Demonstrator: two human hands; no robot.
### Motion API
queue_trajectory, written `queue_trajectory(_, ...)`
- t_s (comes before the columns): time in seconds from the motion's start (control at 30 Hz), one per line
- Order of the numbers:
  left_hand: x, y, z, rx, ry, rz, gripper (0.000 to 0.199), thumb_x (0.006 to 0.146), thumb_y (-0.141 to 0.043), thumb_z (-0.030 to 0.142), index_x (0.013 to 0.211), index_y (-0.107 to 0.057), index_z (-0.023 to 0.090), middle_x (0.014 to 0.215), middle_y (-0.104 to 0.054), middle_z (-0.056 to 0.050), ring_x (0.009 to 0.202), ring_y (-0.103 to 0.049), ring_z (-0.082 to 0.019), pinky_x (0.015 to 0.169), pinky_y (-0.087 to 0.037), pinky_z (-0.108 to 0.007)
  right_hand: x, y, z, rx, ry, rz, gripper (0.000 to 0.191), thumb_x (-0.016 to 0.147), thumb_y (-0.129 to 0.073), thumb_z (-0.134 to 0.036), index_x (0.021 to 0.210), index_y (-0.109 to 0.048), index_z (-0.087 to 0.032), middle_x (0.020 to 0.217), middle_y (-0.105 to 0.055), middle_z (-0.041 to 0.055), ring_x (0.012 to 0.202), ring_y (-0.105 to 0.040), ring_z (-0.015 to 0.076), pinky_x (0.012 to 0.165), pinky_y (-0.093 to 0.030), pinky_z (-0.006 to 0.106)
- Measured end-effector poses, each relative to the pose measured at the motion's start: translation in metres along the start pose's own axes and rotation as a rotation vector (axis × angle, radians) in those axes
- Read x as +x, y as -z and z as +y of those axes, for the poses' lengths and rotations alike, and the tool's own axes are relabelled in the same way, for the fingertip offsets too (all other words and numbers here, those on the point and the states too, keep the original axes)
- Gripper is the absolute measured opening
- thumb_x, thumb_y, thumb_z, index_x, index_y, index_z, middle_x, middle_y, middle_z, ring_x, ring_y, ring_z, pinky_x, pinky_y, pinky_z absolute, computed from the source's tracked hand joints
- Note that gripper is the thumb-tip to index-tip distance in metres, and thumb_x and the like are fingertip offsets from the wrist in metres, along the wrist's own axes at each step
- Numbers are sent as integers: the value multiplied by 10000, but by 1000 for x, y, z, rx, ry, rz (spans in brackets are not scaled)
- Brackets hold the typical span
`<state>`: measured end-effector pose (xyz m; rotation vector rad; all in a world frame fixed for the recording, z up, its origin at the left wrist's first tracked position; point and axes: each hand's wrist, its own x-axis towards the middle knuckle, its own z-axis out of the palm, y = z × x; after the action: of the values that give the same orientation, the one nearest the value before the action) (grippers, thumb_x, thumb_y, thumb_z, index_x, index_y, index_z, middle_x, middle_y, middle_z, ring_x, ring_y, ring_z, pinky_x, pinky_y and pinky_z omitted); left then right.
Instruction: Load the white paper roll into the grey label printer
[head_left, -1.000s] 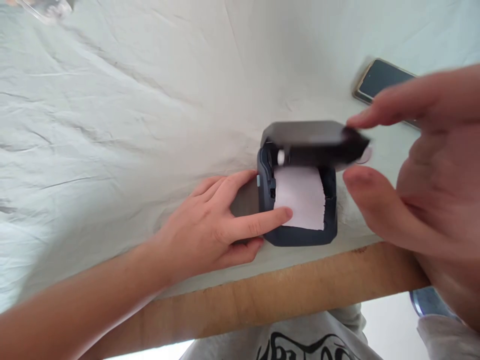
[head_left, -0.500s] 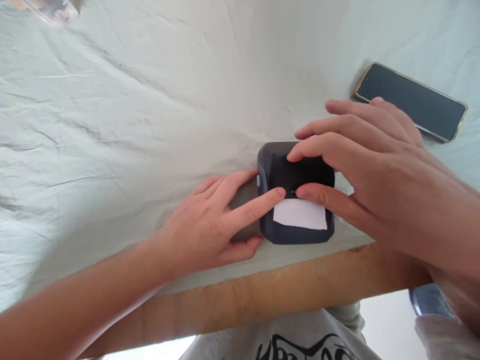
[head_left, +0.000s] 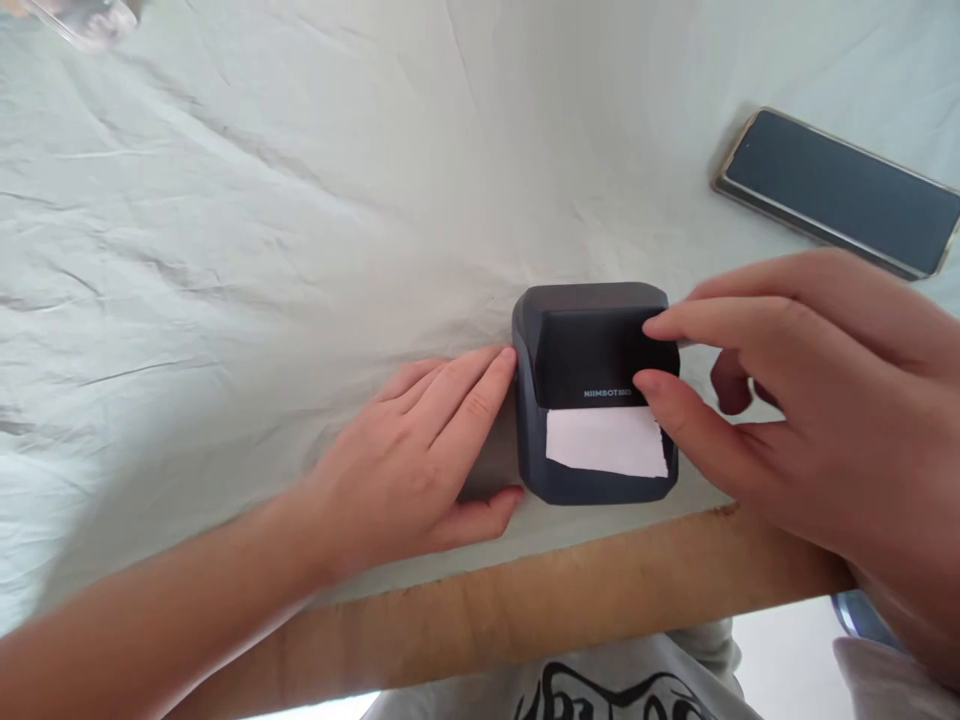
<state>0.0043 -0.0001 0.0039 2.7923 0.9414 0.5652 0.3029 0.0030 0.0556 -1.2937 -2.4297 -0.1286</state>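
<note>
A small dark label printer [head_left: 577, 345] marked NIIMBOT stands on the pale cloth. Its black lid lies down, and a strip of white paper [head_left: 606, 442] sticks out below the lid's front edge. My left hand [head_left: 427, 450] rests along the printer's left side, fingers stretched out and fingertips against it, thumb near the lower left corner. Over the right part of the lid is my right hand [head_left: 787, 380], its index finger and thumb apart with nothing between them. Whether those two fingertips touch the lid I cannot tell.
A phone [head_left: 847, 190] in a clear case lies on the cloth [head_left: 337, 180] at the upper right. Part of a clear plastic item [head_left: 94, 20] shows at the top left. The table's wooden edge [head_left: 525, 600] runs in front of my body.
My right hand has drawn back to the right across the lid, uncovering the brand name. My left index finger has come off the lid to the printer's side.
</note>
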Motion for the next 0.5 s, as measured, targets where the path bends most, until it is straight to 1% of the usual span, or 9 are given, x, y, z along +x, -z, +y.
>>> queue_trajectory(0.03, 0, 0, 0, 0, -5, -4, 726, 1138, -555, 414, 1700, -427, -27, 1539, -750, -313, 1391, -786, -383, 1128, -683, -498, 0, -1, -1, 11, -21, 4, 184, 1065, -712, -208, 1241, -673, -248, 1324, -799, 41, 661, -621, 71, 519, -450, 296)
queue_trajectory(0.07, 0, 0, 0, 0, -7, -7, 745, 1142, -549, 438, 1715, -413, -17, 1543, -752, -310, 1399, -786, -385, 1130, -685, -507, 0, -3, -3, 18, -36, 13, 209, 1064, -703, -210, 1269, -675, -248, 1433, -782, 64, 682, -648, 79, 528, -471, 302)
queue_trajectory(0.1, 0, 0, 0, 2, -7, -8, 763, 1145, -544, 455, 1729, -398, -14, 1545, -755, -309, 1406, -786, -386, 1136, -684, -513, 1, -4, -4, 26, -41, 11, 233, 1065, -698, -213, 1294, -675, -249, 1489, -771, 76, 711, -681, 93, 540, -496, 305)
queue_trajectory(0.2, 0, 0, -1, 13, -24, -2, 800, 1153, -537, 479, 1751, -366, -25, 1534, -768, -305, 1406, -795, -378, 1150, -680, -508, 2, -5, -5, 78, -12, -30, 285, 1072, -695, -195, 1349, -662, -251, 1505, -783, 82, 869, -791, 134, 610, -583, 278)
queue_trajectory(0.3, -1, 0, -2, 5, -33, -4, 825, 1151, -555, 469, 1783, -330, -12, 1547, -765, -301, 1408, -799, -384, 1143, -691, -519, 3, -7, -3, 150, -10, -65, 301, 1084, -658, -170, 1376, -643, -243, 1519, -765, 107, 1042, -825, 165, 683, -629, 255)
queue_trajectory(0.33, -1, 0, -2, -3, -30, -8, 826, 1143, -570, 454, 1784, -333, -9, 1552, -760, -306, 1414, -795, -392, 1144, -693, -527, 3, -8, -2, 174, 4, -77, 311, 1088, -644, -178, 1394, -633, -235, 1517, -756, 124, 1093, -823, 181, 693, -633, 259)
queue_trajectory(0.4, -1, 1, -2, -10, -23, -15, 804, 1116, -609, 413, 1750, -390, -30, 1545, -753, -328, 1416, -789, -409, 1150, -695, -534, 2, -12, -1, 218, 31, -84, 335, 1110, -607, -223, 1445, -607, -215, 1518, -731, 163, 1164, -809, 213, 682, -622, 272)
queue_trajectory(0.47, -1, 1, -1, -11, -6, -9, 750, 1089, -641, 374, 1688, -470, -44, 1523, -757, -338, 1400, -792, -413, 1155, -695, -524, 0, -16, -2, 257, 40, -83, 373, 1142, -561, -286, 1506, -573, -204, 1559, -691, 196, 1177, -797, 220, 634, -585, 271)
queue_trajectory(0.5, -1, 1, 0, -14, 9, -4, 724, 1081, -650, 365, 1667, -500, -32, 1515, -762, -329, 1382, -799, -408, 1151, -697, -516, -1, -17, -2, 269, 38, -81, 394, 1154, -541, -308, 1533, -557, -203, 1587, -671, 204, 1159, -794, 212, 611, -564, 267)
